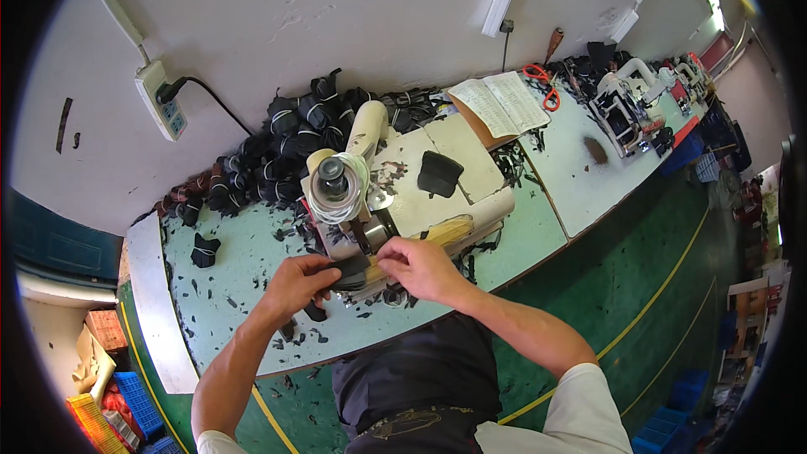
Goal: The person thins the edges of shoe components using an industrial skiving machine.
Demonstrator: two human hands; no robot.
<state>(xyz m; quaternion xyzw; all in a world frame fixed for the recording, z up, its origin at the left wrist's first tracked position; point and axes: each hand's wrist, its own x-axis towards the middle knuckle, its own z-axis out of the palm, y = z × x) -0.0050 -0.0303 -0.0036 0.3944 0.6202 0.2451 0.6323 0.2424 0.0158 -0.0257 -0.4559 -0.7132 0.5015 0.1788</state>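
Note:
A cream bench machine (487, 212) with a round black knob on its post stands on the pale green table. At its near left end lies a flat black leather-like piece (351, 269). My left hand (296, 286) pinches the left side of this piece between thumb and fingers. My right hand (420, 267) is closed at the piece's right edge, close under the machine's head; its fingertips partly hide what they grip. A roll of pale cord (340, 206) sits round the knob. Another black piece (440, 174) rests on top of the machine.
Tied bundles of black pieces (307, 122) are heaped along the wall. Black scraps litter the table (244, 303). An open notebook (500, 105) lies behind the machine, with orange-handled scissors (546, 88) beside it. More machines (626, 109) stand far right. Crates (139, 403) sit lower left.

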